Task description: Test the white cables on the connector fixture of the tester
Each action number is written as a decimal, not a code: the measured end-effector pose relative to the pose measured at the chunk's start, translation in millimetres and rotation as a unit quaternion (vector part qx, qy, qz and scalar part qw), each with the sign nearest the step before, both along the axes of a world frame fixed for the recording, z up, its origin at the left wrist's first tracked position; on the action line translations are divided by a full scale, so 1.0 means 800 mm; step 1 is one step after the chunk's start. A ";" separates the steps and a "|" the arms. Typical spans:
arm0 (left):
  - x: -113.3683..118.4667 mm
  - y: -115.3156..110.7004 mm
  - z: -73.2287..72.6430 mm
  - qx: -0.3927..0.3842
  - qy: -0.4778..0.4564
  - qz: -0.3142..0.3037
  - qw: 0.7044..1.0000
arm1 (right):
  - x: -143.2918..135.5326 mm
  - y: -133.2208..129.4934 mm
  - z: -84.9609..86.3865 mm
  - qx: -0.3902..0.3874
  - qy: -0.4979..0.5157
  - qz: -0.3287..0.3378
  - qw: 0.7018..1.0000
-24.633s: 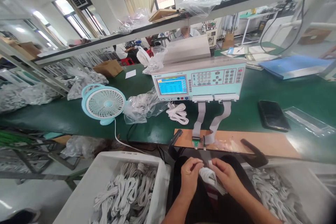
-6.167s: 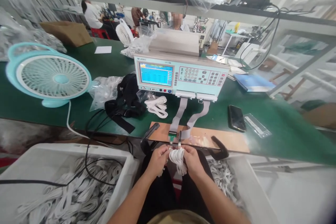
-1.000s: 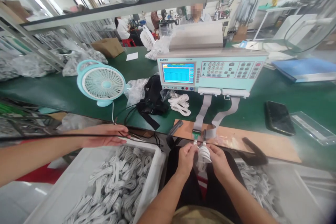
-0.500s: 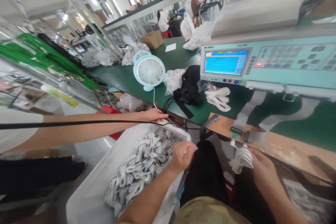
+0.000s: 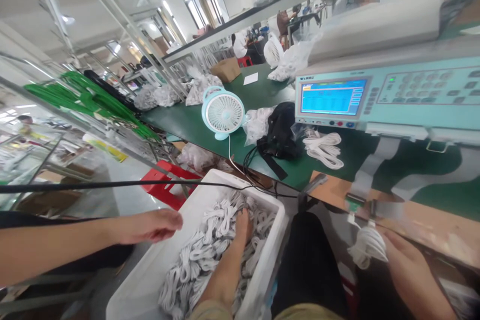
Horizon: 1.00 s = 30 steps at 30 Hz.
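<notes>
My left hand (image 5: 243,224) reaches down into a white bin (image 5: 123,287) of bundled white-grey cables (image 5: 204,252); its fingertips are hidden among the bundles. At the right, my right hand (image 5: 399,250) is closed on a coiled white cable (image 5: 369,246). That cable's ends meet the small green connector (image 5: 354,203) and a dark one beside it at the bench edge. Grey ribbon cables (image 5: 375,165) run from these up to a light-blue tester (image 5: 416,92) with a lit blue screen (image 5: 332,97).
Another person's hand (image 5: 161,225) is over the bin's left side. On the green bench (image 5: 180,122) stand a light-blue fan (image 5: 225,112), a black bag (image 5: 283,130) and a white cable coil (image 5: 324,147). A red stool (image 5: 165,182) stands behind the bin. A black cord crosses above the bin.
My left hand has gone down into the cable bundles. The other person's hand has drawn back left from the bench edge. The tester's indicator light has turned from red to green.
</notes>
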State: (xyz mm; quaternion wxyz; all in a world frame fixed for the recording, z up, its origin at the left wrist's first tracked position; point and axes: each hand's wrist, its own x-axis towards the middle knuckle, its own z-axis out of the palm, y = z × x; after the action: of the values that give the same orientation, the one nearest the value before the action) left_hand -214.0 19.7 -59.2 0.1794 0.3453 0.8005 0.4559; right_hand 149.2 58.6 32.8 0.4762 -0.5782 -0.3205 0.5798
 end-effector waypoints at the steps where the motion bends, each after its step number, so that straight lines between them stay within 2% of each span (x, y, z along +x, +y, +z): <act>1: -0.002 0.005 0.000 -0.006 -0.001 0.007 1.000 | -0.001 0.000 0.001 0.000 -0.004 0.001 1.000; 8: -0.012 0.046 0.010 -0.053 -0.008 0.059 0.997 | -0.001 -0.002 -0.001 0.005 0.011 0.004 1.000; 14: 0.002 0.050 0.028 -0.021 -0.028 0.066 0.997 | -0.004 -0.005 -0.004 0.024 0.036 -0.004 0.999; 17: 0.000 0.035 0.058 0.011 -0.063 0.074 0.995 | -0.006 -0.005 -0.001 0.021 0.072 0.000 0.997; 19: -0.002 0.017 0.091 0.065 -0.113 0.065 0.989 | -0.007 -0.005 0.000 0.019 0.089 -0.007 0.996; 21: 0.003 -0.004 0.130 0.159 -0.210 0.023 0.964 | -0.008 -0.005 -0.001 0.024 0.099 -0.015 0.995; 23: 0.024 -0.021 0.166 0.176 -0.262 -0.034 0.948 | -0.009 -0.005 -0.004 0.028 0.105 -0.018 0.994; 25: 0.066 -0.026 0.187 0.099 -0.321 -0.127 0.933 | -0.009 -0.006 -0.008 0.033 0.103 -0.014 0.994; 27: 0.124 -0.014 0.186 -0.007 -0.388 -0.201 0.900 | -0.009 -0.006 -0.011 0.038 0.097 -0.013 0.994; 28: 0.154 -0.003 0.180 -0.059 -0.409 -0.218 0.884 | -0.010 -0.007 -0.011 0.039 0.095 -0.014 0.995; 30: 0.210 0.024 0.160 -0.099 -0.406 -0.257 0.871 | -0.010 -0.007 -0.011 0.039 0.097 -0.017 0.994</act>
State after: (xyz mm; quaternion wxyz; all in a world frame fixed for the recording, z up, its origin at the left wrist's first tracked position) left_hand -45.6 38.9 68.8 0.6325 0.3041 0.5811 0.4121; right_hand 141.1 52.8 24.3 0.5373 -0.5058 -0.2852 0.6118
